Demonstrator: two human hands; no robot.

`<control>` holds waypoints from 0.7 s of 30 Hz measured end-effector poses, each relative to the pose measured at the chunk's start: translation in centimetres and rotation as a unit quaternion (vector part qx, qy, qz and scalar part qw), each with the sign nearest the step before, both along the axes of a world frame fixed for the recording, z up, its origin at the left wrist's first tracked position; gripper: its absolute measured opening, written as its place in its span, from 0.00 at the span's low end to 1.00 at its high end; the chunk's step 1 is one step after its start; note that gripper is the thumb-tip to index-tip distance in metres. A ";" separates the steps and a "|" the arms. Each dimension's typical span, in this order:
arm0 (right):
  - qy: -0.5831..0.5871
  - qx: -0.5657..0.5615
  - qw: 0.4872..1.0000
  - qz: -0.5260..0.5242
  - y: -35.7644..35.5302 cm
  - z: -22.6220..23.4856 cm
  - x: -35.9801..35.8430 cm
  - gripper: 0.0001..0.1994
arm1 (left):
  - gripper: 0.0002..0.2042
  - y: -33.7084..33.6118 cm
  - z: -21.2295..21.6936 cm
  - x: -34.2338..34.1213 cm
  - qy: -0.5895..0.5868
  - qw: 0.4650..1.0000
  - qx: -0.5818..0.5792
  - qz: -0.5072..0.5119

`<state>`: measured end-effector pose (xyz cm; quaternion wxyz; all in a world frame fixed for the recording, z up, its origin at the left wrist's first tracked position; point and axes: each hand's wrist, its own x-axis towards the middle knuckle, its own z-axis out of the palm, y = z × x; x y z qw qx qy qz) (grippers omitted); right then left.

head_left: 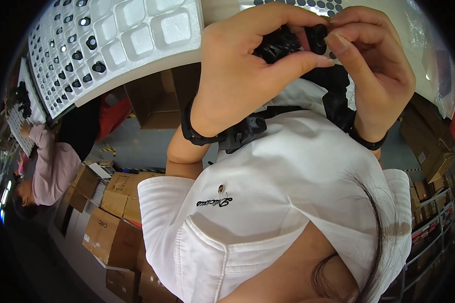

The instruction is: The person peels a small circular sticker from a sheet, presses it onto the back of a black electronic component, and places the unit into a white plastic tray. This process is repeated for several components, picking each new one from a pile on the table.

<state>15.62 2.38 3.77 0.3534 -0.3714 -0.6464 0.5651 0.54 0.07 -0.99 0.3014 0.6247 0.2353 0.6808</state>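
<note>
Small black part (317, 39) up between the two hands, above the near edge of the pale table (220, 9). Room around it was tight: fingertips closed in from both sides, only a thin gap below toward the thumbs. Its look: dark, slightly shiny, rounded in outline, narrow as it faced me; finer detail too small to make out.

Left hand (237, 65) curled, thumb and forefinger reaching forward to the part, tips near its two ends. Glossy black pieces (278, 44) filled the hollow of that hand; I could not count them. Right hand (384, 60) pinched at the part's right side with thumb and forefinger, the other fingers folded in behind.

Beyond the fingers, a sheet of grey discs (316, 5) lay near the top. Left of the left hand, a white tray (136, 43) with wide square pockets ran close to the table edge, a narrow strip of bare surface between tray and hand. Further left, small black pieces sat in rows of pockets. Clear plastic (447, 65) took up the right side.

Under the table, an open cardboard box (156, 101). Well apart at left, a co-worker in a pink top (55, 171) stood near stacked cartons (111, 237)
</note>
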 end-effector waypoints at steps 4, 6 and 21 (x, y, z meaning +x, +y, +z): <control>0.011 0.056 0.998 -0.011 -0.2 -0.3 0.1 0.02 | 0.15 -0.3 0.7 -0.4 0.048 0.998 -0.028 0.005; 0.018 0.084 0.996 -0.014 -0.2 -0.4 0.1 0.03 | 0.15 -0.2 0.8 -0.4 0.038 0.999 -0.020 -0.016; -0.011 -0.151 0.987 0.055 0.8 -1.7 1.3 0.12 | 0.13 -0.8 1.2 -0.6 0.014 0.981 -0.179 -0.072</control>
